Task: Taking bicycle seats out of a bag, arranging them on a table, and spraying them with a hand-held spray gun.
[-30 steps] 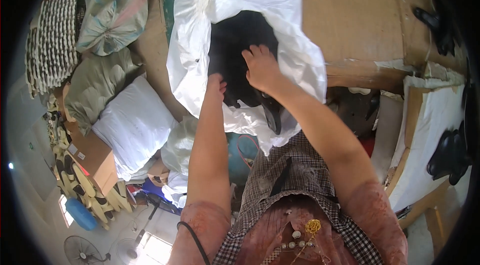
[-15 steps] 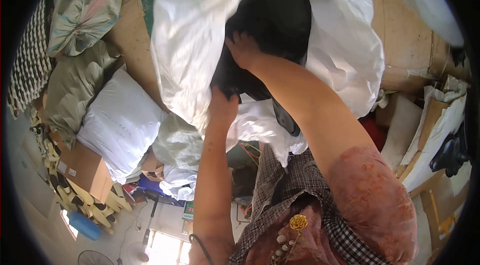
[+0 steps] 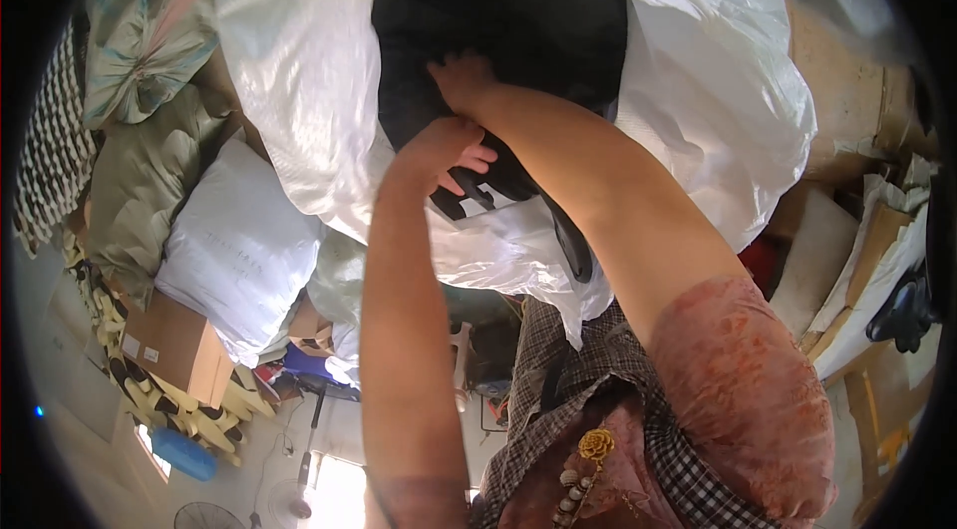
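Head view: my left hand curls its fingers around the near edge of the black fabric at the mouth of the big white plastic sack, while my right hand, just beyond it, presses into the same fabric, its grip hidden. To the left lie a white pillow-like bundle and a cardboard box.

**Counted at the open sack**

Two hands: left hand, right hand. One white plastic sack. One heap of black fabric. One white pillow-like bundle. One cardboard box. One blue bottle.
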A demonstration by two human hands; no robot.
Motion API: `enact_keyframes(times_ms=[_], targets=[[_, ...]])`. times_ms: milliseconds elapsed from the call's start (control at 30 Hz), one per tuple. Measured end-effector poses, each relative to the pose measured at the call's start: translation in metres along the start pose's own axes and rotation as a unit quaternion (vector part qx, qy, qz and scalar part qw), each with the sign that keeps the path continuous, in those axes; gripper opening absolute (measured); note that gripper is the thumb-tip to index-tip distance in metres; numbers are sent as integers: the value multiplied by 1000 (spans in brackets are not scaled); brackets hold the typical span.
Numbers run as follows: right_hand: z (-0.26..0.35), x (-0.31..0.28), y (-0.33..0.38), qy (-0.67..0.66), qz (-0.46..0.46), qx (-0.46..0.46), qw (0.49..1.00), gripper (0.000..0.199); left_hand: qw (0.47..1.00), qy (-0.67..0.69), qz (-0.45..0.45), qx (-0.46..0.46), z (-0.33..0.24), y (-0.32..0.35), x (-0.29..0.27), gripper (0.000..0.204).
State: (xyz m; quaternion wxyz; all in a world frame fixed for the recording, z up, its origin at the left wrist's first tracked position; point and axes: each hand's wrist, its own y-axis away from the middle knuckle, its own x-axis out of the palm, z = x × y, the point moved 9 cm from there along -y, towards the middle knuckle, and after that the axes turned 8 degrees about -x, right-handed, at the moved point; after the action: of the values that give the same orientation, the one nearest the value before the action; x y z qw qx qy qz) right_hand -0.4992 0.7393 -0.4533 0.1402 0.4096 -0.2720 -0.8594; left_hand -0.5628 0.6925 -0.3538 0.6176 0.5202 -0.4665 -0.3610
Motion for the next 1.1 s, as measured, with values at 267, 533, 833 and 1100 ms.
enact_keyframes(times_ms=[267, 533, 833, 1100], targets=[[-3, -3, 11, 76, 22, -19, 997, 34, 853, -150, -436, 243, 3, 26, -80, 28], [-28, 6, 8, 5, -54, 13, 998, 34, 890, 353, -252, -140, 91, -97, -15, 22], [-11, -2, 15, -32, -31, 21, 999, 44, 894, 325, -279, -130, 105, -71, -62, 54], [-6, -7, 28, 20, -80, 21, 996, 42, 908, 83, -376, -166, 95, -75, -80, 65]])
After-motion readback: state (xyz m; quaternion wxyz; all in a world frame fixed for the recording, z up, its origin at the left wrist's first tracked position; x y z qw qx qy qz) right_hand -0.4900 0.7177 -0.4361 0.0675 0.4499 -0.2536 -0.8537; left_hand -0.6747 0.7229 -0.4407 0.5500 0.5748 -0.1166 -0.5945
